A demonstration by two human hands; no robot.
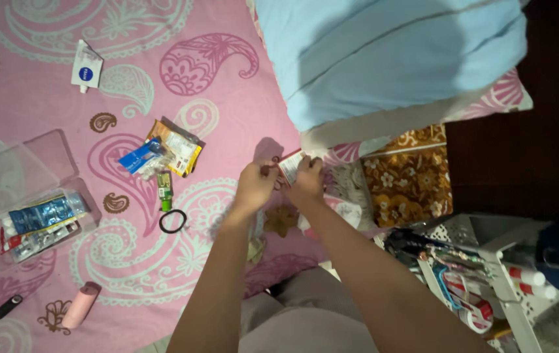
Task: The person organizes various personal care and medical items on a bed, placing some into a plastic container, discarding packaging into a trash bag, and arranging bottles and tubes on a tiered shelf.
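Both hands — left hand (pixel 255 182), right hand (pixel 307 180) — pinch 1 small red-and-white packet (pixel 290 166) over the pink bedsheet (pixel 44 111); steady, opposed fingertip grips at its edges would probably serve best.

My bed (pixel 44 91) wears a pink paisley sheet. On it: a white tube (pixel 86 67), a heap of sachets (pixel 165 151), a black hair tie (pixel 172 221), an open clear plastic box (pixel 37 196), a pink roll (pixel 80 305), a small black thing (pixel 7 306), and a pale blue pillow (pixel 390 52).
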